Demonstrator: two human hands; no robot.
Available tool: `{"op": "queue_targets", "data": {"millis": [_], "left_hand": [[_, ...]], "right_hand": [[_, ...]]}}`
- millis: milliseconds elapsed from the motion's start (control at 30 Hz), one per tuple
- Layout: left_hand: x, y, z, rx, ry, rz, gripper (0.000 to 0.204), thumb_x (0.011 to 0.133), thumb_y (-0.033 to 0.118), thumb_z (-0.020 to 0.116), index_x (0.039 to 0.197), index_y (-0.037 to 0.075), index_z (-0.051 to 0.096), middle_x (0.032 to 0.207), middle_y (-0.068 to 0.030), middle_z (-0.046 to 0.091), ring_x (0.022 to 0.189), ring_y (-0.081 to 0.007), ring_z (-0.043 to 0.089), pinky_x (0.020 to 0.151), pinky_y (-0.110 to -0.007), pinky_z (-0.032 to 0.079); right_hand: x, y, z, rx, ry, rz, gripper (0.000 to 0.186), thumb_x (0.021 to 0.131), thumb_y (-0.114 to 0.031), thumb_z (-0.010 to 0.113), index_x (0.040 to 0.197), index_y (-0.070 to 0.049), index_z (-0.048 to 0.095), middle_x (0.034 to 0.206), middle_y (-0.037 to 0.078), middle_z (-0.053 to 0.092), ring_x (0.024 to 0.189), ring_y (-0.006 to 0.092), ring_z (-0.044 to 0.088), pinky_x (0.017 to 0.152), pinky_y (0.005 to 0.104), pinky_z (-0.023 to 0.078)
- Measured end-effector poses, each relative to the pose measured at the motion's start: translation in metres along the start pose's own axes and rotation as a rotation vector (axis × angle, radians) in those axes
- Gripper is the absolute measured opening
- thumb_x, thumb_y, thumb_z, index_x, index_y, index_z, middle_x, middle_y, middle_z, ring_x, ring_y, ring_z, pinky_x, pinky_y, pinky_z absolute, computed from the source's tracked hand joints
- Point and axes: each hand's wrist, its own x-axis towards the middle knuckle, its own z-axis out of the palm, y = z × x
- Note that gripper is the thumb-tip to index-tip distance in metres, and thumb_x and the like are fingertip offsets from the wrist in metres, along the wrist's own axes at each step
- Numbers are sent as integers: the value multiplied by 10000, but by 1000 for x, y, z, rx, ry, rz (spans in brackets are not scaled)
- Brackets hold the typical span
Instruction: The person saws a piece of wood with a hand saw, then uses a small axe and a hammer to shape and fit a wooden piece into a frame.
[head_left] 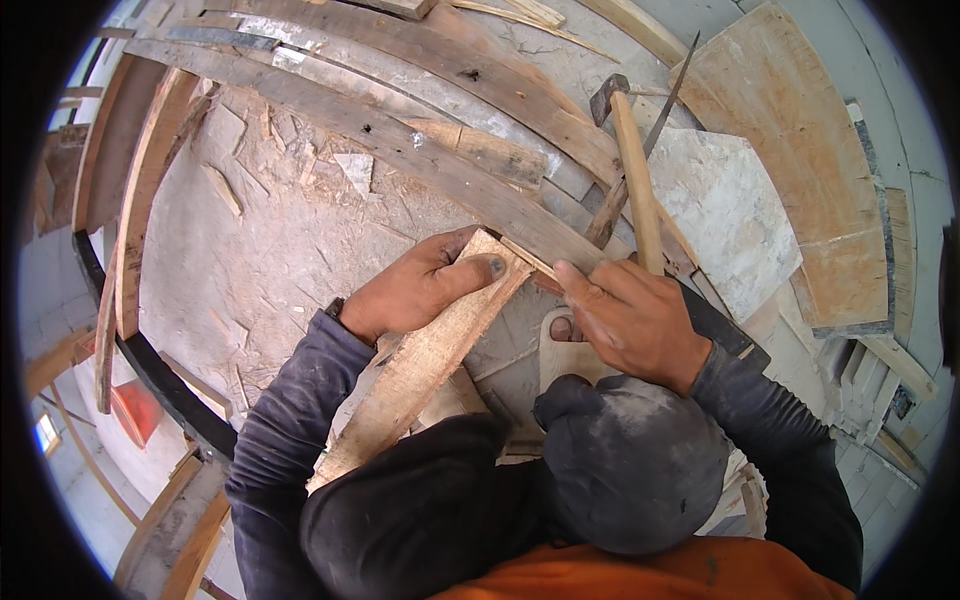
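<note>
My left hand (425,285) grips the end of a pale, rough wooden board (420,365), thumb on its top face. The board slants down toward my left knee. My right hand (635,325) is closed with its index finger stretched along a thin wooden strip (530,258), which meets the board's end. What lies inside its curled fingers is hidden. Just beyond this hand are a hammer (640,180) with a wooden handle and a long pointed blade (675,95) with a wooden handle. A dark flat bar (725,330) shows beside my right wrist.
A long grey plank (390,130) crosses ahead of my hands. Curved timbers (150,200) stand at the left. Wood scraps (225,190) litter the dusty floor. A wide plywood sheet (800,170) and a pale slab (715,210) lie at the right. My foot (563,328) is between my hands.
</note>
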Motion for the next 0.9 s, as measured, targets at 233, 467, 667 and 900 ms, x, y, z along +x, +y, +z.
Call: {"op": "queue_targets", "data": {"millis": [233, 467, 667, 900], "left_hand": [[4, -3, 0, 23, 22, -55, 513, 1014, 326, 593, 1387, -27, 602, 1251, -125, 688, 1127, -184, 608, 1029, -329, 471], [8, -11, -7, 47, 65, -85, 511, 988, 346, 622, 1326, -38, 643, 1205, -116, 702, 1064, -177, 629, 998, -307, 481], [5, -10, -8, 249, 148, 40, 491, 1014, 370, 617, 1260, -51, 674, 1178, -123, 715, 1091, -197, 638, 1023, -319, 470], [13, -10, -1, 82, 96, 12, 508, 1043, 406, 583, 1236, -52, 687, 1176, -138, 719, 1096, -194, 633, 1046, -330, 456]], "right_hand": [[-2, 4, 9, 13, 50, -37, 603, 777, -138, 811, 1346, -13, 655, 841, 23, 528, 730, 183, 582, 574, 326, 475], [-3, 5, 6, 73, 94, -6, 660, 763, -153, 831, 1391, -67, 647, 864, 27, 549, 763, 215, 570, 638, 360, 488], [5, 24, -16, 12, 57, 71, 565, 906, -302, 762, 1419, -112, 623, 1140, 71, 660, 995, 287, 641, 847, 396, 549], [-5, 24, 0, 349, -69, 316, 648, 939, -348, 742, 1496, -87, 539, 1257, 177, 686, 1080, 349, 688, 889, 425, 562]]}}
